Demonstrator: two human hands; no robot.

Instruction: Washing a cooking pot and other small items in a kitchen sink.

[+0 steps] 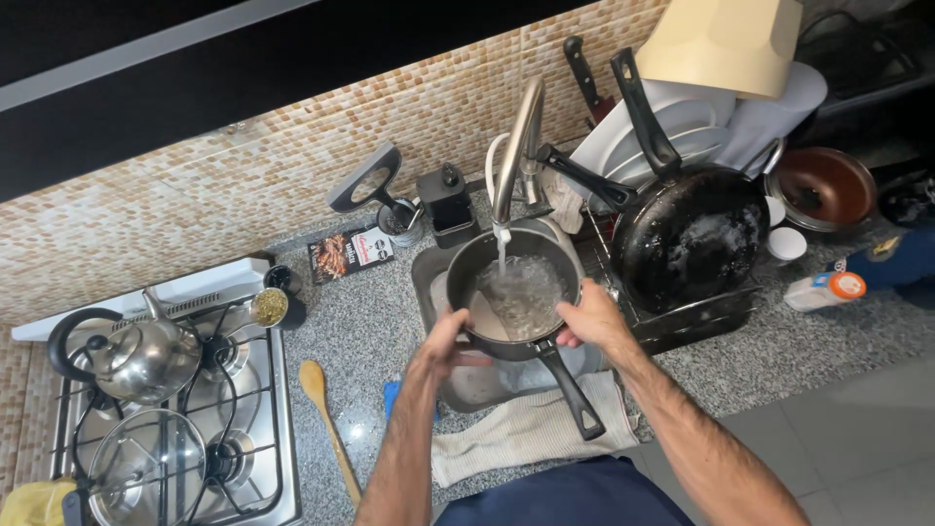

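Cloth first: a beige ribbed towel (531, 429) is draped over the granite counter's (779, 351) front edge, below the work. Above it, both hands grip the rim of a dark round non-stick saucepan (516, 292) with a black handle pointing toward the person — left hand (446, 343) clamped on the near-left rim, right hand (592, 319) on the right rim, the two set apart across the pan. Pan is held over the steel sink (429, 278), directly beneath the curved metal tap (516, 146), whose stream falls into it; water foams inside. Judgement: rinsing stage, under way — next move calls for a steady tilt to pour without splashing. Behind, a black frying pan (691, 234) leans in the dish rack.
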